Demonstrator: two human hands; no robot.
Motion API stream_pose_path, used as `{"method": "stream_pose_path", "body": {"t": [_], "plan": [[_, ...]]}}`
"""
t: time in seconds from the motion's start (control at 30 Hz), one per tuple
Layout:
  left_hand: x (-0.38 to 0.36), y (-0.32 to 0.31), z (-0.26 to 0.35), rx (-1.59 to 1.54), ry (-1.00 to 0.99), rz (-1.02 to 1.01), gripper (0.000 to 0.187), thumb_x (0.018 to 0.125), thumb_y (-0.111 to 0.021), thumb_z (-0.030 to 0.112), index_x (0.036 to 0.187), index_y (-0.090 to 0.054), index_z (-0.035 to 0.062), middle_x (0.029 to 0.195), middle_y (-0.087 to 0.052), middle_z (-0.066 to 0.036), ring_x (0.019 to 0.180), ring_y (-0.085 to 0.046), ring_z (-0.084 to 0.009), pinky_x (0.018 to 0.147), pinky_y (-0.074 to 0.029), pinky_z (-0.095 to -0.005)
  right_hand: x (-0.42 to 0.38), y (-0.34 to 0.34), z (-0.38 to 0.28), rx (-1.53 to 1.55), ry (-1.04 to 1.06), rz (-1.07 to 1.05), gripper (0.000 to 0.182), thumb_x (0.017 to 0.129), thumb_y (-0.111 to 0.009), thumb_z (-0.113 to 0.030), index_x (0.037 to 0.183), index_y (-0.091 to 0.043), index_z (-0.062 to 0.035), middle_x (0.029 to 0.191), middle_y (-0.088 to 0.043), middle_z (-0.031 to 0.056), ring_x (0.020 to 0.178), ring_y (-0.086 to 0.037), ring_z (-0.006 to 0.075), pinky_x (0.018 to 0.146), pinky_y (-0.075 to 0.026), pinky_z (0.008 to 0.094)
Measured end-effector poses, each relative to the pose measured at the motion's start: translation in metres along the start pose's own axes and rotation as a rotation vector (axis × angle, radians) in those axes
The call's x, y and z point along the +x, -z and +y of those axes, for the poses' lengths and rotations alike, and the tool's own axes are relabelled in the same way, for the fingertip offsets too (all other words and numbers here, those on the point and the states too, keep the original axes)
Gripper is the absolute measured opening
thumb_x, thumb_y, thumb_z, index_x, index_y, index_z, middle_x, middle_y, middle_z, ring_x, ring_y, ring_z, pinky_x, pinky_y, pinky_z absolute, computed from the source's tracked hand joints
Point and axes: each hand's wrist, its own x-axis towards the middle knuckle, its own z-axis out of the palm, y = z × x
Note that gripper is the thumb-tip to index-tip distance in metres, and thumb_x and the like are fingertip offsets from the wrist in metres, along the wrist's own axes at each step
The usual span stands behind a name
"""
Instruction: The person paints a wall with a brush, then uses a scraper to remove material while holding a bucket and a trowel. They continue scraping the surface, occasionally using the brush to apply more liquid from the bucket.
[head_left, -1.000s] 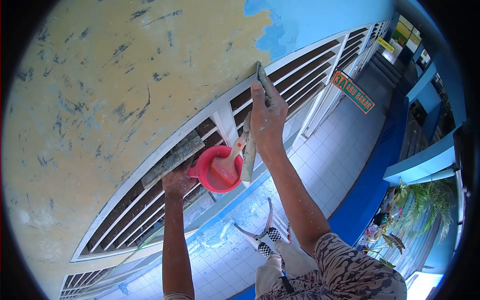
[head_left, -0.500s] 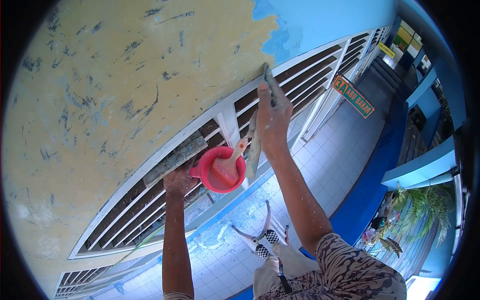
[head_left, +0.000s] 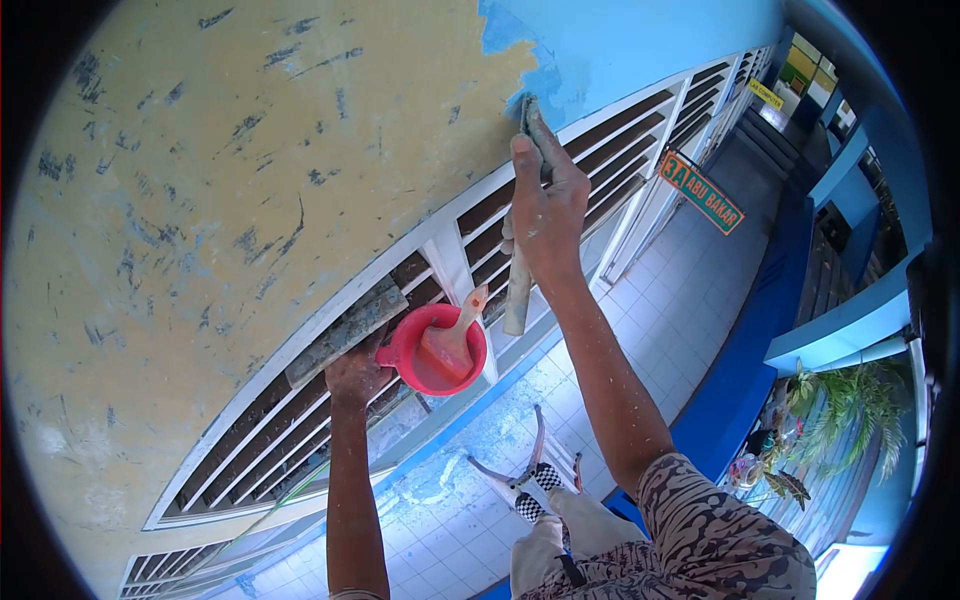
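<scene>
My left hand (head_left: 358, 376) is closed at the handle side of a red cup (head_left: 402, 350), with a flat, dirty board (head_left: 347, 335) just above the fingers. A wide brush (head_left: 455, 338) stands in the cup, its handle leaning up and right. My right hand (head_left: 545, 205) grips a scraper (head_left: 518, 292) whose pale handle sticks out below the fist. The tool's far end meets the wall (head_left: 300, 150) near the border between yellow-brown and blue paint; my fingers partly hide it.
White window louvres (head_left: 300, 440) run along the wall. Below lie a tiled floor (head_left: 440, 550) and a metal stand (head_left: 530, 470) near my checkered shoes. A hanging sign (head_left: 702, 192), a blue ledge (head_left: 715, 410) and plants (head_left: 860, 415) are to the right.
My right hand and the scraper have moved up along the wall edge, and the scraper handle has turned more upright. The cup has shifted slightly down and left.
</scene>
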Motion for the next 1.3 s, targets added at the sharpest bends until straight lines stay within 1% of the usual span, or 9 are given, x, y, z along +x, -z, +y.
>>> {"method": "stream_pose_path", "body": {"t": [0.13, 0.3, 0.67, 0.77, 0.83, 0.97, 1.0, 1.13, 1.3], "plan": [[0.003, -0.005, 0.000, -0.016, -0.052, 0.178, 0.068, 0.065, -0.079, 0.043, 0.131, -0.065, 0.0291, 0.131, -0.064, -0.007, 0.122, -0.059, -0.0306, 0.106, -0.041, -0.0534, 0.010, -0.013, 0.034, -0.298, 0.661, 0.134, 0.051, 0.102, -0.055, -0.028, 0.138, -0.051, 0.0087, 0.062, -0.053, 0.0029, 0.048, -0.050, 0.0085, 0.045, -0.045, 0.0278], [-0.004, -0.004, -0.001, -0.095, -0.016, 0.100, 0.075, 0.062, -0.082, 0.041, 0.134, -0.062, 0.0298, 0.132, -0.063, -0.007, 0.125, -0.057, -0.0306, 0.108, -0.039, -0.0535, 0.004, -0.005, 0.000, -0.020, 0.087, 0.025, 0.049, 0.103, -0.053, -0.025, 0.135, -0.051, 0.0111, 0.067, -0.058, 0.0059, 0.057, -0.055, 0.0097, 0.056, -0.049, 0.0300], [-0.001, -0.007, -0.001, -0.075, 0.008, 0.071, 0.076, 0.061, -0.082, 0.044, 0.133, -0.063, 0.0307, 0.136, -0.060, -0.007, 0.127, -0.055, -0.0312, 0.109, -0.038, -0.0544, 0.007, -0.003, -0.005, -0.002, 0.235, 0.018, 0.048, 0.103, -0.053, -0.024, 0.139, -0.050, 0.0071, 0.054, -0.046, -0.0002, 0.040, -0.045, 0.0073, 0.035, -0.039, 0.0259], [0.003, 0.001, 0.001, -0.014, -0.049, 0.128, 0.069, 0.070, -0.077, 0.043, 0.136, -0.059, 0.0326, 0.132, -0.064, -0.004, 0.121, -0.061, -0.0287, 0.105, -0.045, -0.0509, 0.032, -0.010, 0.046, -0.315, 0.891, 0.191, 0.047, 0.102, -0.053, -0.022, 0.138, -0.051, 0.0079, 0.056, -0.050, 0.0020, 0.041, -0.048, 0.0093, 0.038, -0.045, 0.0267], [-0.003, -0.005, -0.002, -0.052, 0.010, 0.010, 0.079, 0.062, -0.081, 0.044, 0.137, -0.058, 0.0323, 0.137, -0.059, -0.007, 0.130, -0.052, -0.0312, 0.109, -0.037, -0.0552, 0.015, 0.000, -0.017, -0.058, 0.110, 0.062, 0.045, 0.102, -0.052, -0.020, 0.136, -0.052, 0.0097, 0.063, -0.058, 0.0060, 0.048, -0.053, 0.0108, 0.049, -0.051, 0.0277], [-0.001, -0.009, -0.004, -0.123, 0.023, 0.003, 0.081, 0.062, -0.081, 0.043, 0.139, -0.057, 0.0338, 0.138, -0.059, -0.007, 0.131, -0.051, -0.0309, 0.110, -0.036, -0.0556, 0.020, 0.000, 0.002, -0.157, 0.382, 0.063, 0.046, 0.101, -0.056, -0.022, 0.134, -0.053, 0.0106, 0.063, -0.058, 0.0055, 0.051, -0.054, 0.0096, 0.051, -0.048, 0.0258], [0.003, -0.005, -0.002, -0.088, -0.008, 0.077, 0.080, 0.062, -0.081, 0.042, 0.138, -0.057, 0.0337, 0.138, -0.059, -0.007, 0.131, -0.051, -0.0310, 0.110, -0.036, -0.0558, 0.026, -0.011, 0.006, -0.316, 0.944, 0.202, 0.047, 0.101, -0.057, -0.024, 0.134, -0.054, 0.0099, 0.062, -0.056, 0.0035, 0.050, -0.052, 0.0087, 0.049, -0.045, 0.0254], [-0.001, -0.003, -0.003, 0.001, 0.007, -0.037, 0.076, 0.068, -0.079, 0.050, 0.139, -0.056, 0.0337, 0.138, -0.059, -0.006, 0.129, -0.054, -0.0319, 0.110, -0.038, -0.0543, 0.024, 0.004, -0.021, 0.018, 0.143, 0.061, 0.046, 0.101, -0.057, -0.023, 0.134, -0.055, 0.0082, 0.064, -0.057, 0.0018, 0.054, -0.052, 0.0074, 0.051, -0.043, 0.0249], [0.003, 0.004, 0.002, -0.004, -0.023, 0.065, 0.079, 0.067, -0.079, 0.051, 0.140, -0.055, 0.0342, 0.140, -0.058, -0.007, 0.131, -0.052, -0.0326, 0.109, -0.038, -0.0552, 0.027, 0.002, 0.006, -0.189, 0.495, 0.018, 0.048, 0.103, -0.054, -0.024, 0.140, -0.049, 0.0064, 0.056, -0.048, -0.0020, 0.042, -0.043, 0.0048, 0.036, -0.034, 0.0245]]}}
